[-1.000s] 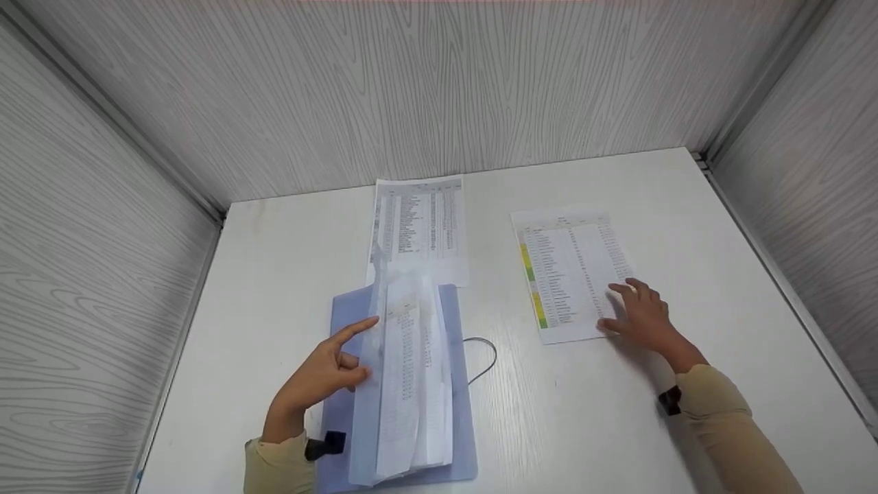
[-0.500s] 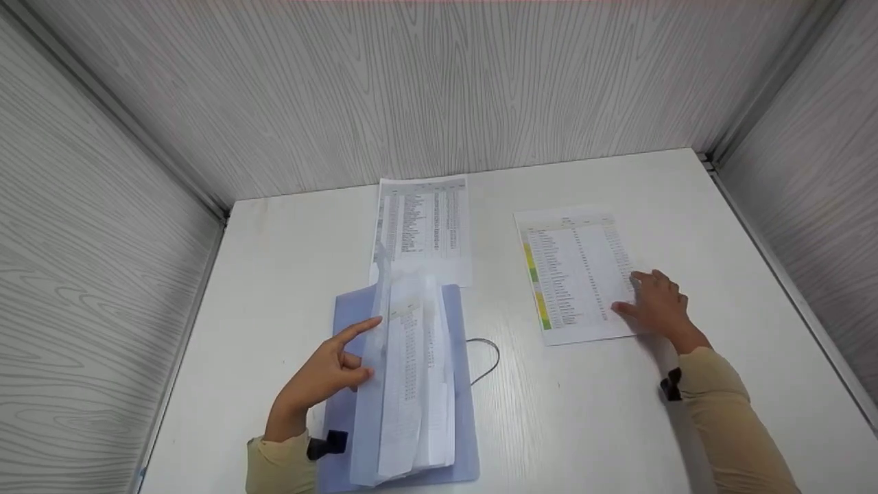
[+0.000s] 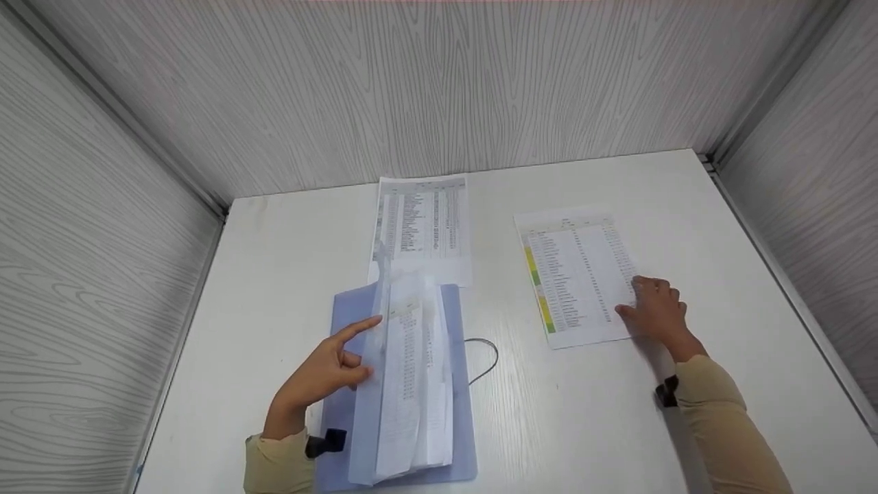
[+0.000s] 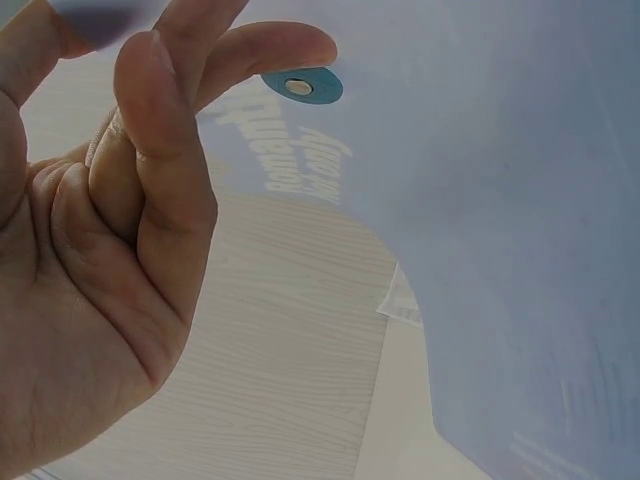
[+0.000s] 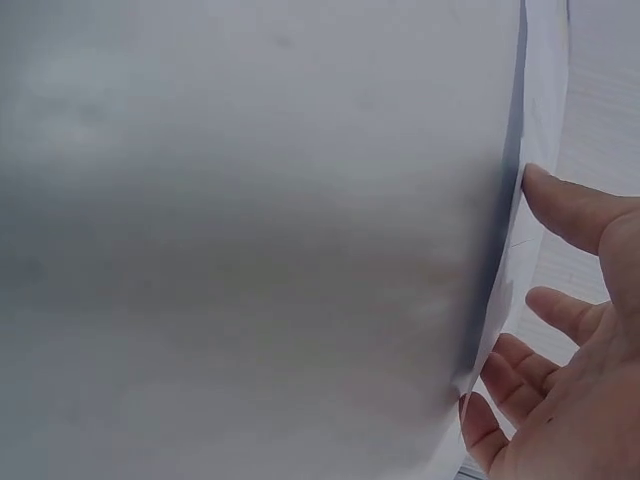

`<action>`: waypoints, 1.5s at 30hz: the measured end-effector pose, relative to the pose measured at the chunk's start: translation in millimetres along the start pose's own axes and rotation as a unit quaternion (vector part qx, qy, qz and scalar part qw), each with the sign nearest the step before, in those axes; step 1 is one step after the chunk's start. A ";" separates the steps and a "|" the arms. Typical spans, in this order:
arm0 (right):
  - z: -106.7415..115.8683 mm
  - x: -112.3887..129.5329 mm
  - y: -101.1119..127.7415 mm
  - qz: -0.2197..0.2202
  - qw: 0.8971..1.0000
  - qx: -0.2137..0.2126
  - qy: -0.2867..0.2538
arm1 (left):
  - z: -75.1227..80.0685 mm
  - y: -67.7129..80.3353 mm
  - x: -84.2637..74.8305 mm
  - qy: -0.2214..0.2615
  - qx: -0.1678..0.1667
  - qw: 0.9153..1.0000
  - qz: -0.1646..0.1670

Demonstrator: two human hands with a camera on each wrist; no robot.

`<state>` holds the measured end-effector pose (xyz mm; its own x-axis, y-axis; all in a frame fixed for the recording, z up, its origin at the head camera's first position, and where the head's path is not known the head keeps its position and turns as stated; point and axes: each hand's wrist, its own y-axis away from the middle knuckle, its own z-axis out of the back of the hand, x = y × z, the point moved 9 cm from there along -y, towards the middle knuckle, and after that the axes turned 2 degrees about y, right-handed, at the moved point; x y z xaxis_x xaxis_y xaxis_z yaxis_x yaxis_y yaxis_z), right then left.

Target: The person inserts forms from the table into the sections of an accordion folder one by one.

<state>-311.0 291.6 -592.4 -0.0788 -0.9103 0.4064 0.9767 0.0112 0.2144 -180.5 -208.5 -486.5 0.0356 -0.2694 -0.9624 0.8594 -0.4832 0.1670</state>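
Two hands are showing in the head view, well apart on the white table (image 3: pixel 274 274). I am seeing the left hand (image 3: pixel 322 377) at the lower left of the frame, holding the raised leaves of the blue folder (image 3: pixel 405 384) upright: its index finger is stretching along the clear sleeve, and its other fingers are curling against that sleeve's edge. Through the left wrist view I am looking at those fingers (image 4: pixel 150 200) from below, with the folder's blue cover (image 4: pixel 500 200) filling the right of the frame and a small round snap at the upper middle. The folder is lying at the lower centre of the head view, a thin black cord looping out just to its right.

I am seeing the right hand (image 3: pixel 655 312) at the right of the frame, its fingers loosely bent and resting on the right edge of the sheet (image 3: pixel 576 274) with the yellow and green column. In the right wrist view its fingertips (image 5: pixel 560 210) are touching that paper's edge. Another printed sheet (image 3: pixel 422 226) is lying at the upper centre, its lower end under the folder's leaves.
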 end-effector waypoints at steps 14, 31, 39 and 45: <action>0.0 -6.1 -2.9 -0.045 0.995 0.062 -0.066 | -0.5 -0.1 0.4 0.022 0.004 1.000 0.006; 1.3 -7.8 -4.5 -0.007 0.992 0.080 -0.100 | 0.2 1.3 0.6 0.008 -0.004 1.000 0.004; 2.6 -15.9 -4.5 0.002 0.985 0.077 -0.157 | -0.2 2.0 -0.2 0.006 -0.005 1.000 0.002; 1.9 -16.2 1.0 0.051 0.982 0.067 -0.167 | 0.0 1.9 0.4 0.006 -0.004 1.000 0.002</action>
<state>-309.1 307.2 -597.2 -0.0652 -0.7153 0.6958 0.9493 0.1704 0.2641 -178.9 -209.5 -486.6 0.0452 -0.2612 -0.9642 0.8636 -0.4749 0.1691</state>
